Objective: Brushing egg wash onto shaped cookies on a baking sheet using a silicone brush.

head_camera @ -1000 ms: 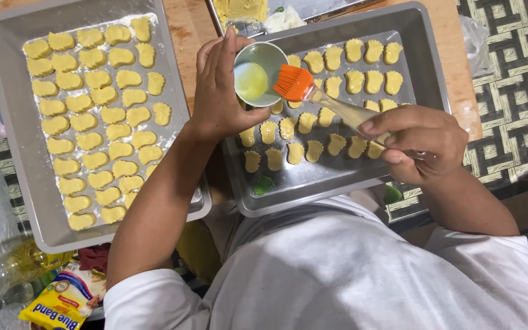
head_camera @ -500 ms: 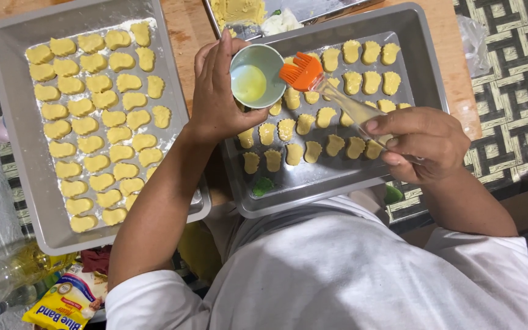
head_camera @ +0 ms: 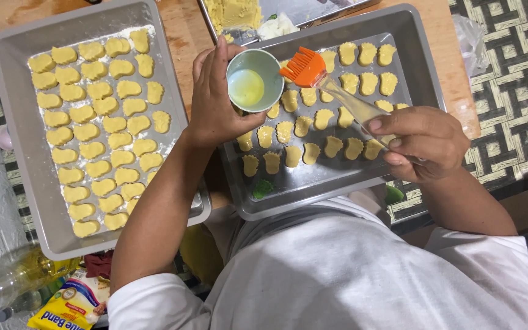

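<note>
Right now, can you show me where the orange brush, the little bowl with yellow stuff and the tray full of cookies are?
Orange silicone pastry brush [head_camera: 304,67], head view, on its bristles.
Small pale bowl of yellow liquid [head_camera: 271,66], head view, on its right rim.
Grey metal baking tray filled with cookie dough shapes [head_camera: 13,122], head view, on its bare left wall.

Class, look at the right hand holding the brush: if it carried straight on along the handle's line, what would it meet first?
Probably the small bowl held by the left hand; the right hand aims the brush towards its rim, though height is unclear.
</note>
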